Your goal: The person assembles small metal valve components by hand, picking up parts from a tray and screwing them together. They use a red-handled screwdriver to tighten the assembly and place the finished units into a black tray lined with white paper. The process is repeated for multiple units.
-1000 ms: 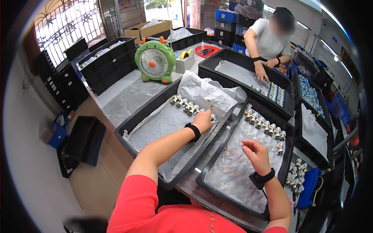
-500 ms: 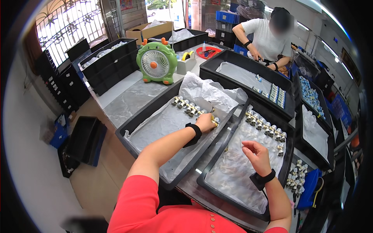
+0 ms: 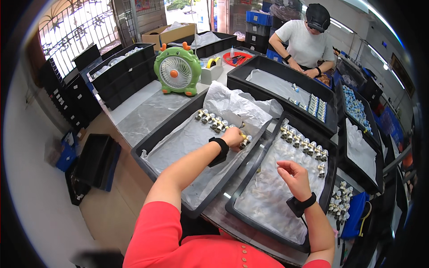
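My left hand (image 3: 232,137) is in the left black tray (image 3: 167,129), its fingers closed at the row of small figurines (image 3: 215,122) with shiny round heads, gold and dark parts. It seems to pinch one figurine of the row; the fingertips are partly hidden. Another figurine (image 3: 244,142) stands just right of the fingers. Over the right black tray (image 3: 232,202) hovers my right hand (image 3: 296,179), half curled, thumb apart from the fingers, with nothing in it. Under it, a wrinkled translucent sheet (image 3: 263,203) covers the tray; similar figurines (image 3: 300,139) line its far end.
White paper (image 3: 237,103) lines the left tray. Beyond stand a green fan (image 3: 178,71), a tape dispenser (image 3: 211,73) and another tray (image 3: 277,85) with figurines. A co-worker (image 3: 306,44) works at the far right. Loose figurines (image 3: 341,202) and a blue bin (image 3: 356,216) lie right.
My left hand has shifted slightly left and up along the row, uncovering the figurine at its right end. My right hand has hardly moved. The co-worker's head has bent down.
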A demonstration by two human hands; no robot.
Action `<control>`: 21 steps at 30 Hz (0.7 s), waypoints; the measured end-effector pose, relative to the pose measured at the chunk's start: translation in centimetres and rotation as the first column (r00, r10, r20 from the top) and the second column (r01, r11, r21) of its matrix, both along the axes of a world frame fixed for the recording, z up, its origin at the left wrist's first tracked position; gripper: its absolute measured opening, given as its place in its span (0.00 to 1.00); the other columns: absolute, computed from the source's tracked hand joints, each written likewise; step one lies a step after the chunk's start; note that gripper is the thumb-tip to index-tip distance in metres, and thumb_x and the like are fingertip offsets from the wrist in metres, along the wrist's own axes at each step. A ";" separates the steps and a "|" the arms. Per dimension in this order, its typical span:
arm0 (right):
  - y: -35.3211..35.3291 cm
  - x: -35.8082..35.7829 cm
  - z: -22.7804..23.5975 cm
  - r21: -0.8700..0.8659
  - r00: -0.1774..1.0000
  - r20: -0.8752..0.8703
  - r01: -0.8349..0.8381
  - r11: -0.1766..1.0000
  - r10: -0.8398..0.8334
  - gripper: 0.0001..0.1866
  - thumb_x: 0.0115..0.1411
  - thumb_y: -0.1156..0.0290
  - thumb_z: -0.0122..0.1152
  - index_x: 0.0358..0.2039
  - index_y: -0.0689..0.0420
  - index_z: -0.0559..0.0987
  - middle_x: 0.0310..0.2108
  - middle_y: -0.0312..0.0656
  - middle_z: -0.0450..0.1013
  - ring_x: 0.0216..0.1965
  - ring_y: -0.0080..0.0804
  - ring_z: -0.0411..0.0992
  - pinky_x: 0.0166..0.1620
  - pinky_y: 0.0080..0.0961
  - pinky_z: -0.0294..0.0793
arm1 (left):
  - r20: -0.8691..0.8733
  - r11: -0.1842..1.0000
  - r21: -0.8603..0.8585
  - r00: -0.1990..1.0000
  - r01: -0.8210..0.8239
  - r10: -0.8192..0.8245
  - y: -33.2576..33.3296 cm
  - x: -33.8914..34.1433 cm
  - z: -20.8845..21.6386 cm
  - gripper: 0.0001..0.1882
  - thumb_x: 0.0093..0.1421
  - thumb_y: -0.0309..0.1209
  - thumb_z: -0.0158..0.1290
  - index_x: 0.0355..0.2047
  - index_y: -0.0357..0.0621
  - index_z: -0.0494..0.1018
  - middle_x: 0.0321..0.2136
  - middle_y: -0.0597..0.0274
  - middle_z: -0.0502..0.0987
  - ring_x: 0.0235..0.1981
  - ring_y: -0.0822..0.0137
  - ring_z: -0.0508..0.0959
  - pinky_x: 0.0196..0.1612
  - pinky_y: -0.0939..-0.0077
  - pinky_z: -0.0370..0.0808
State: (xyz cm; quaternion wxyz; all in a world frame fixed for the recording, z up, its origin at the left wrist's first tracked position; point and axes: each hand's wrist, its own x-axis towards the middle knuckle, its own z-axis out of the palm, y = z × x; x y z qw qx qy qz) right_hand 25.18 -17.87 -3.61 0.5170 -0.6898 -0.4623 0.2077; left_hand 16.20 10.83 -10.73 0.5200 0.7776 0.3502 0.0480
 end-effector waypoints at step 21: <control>-6.7 14.0 1.1 -0.525 0.633 0.771 0.563 0.638 0.075 0.23 0.42 0.67 0.63 0.42 0.55 0.76 0.37 0.42 0.74 0.44 0.38 0.69 0.45 0.40 0.67 | -0.012 0.988 0.049 0.989 0.146 -0.145 -0.7 -1.9 1.8 0.16 0.59 0.26 0.46 0.48 0.37 0.70 0.33 0.61 0.76 0.26 0.73 0.76 0.30 0.81 0.73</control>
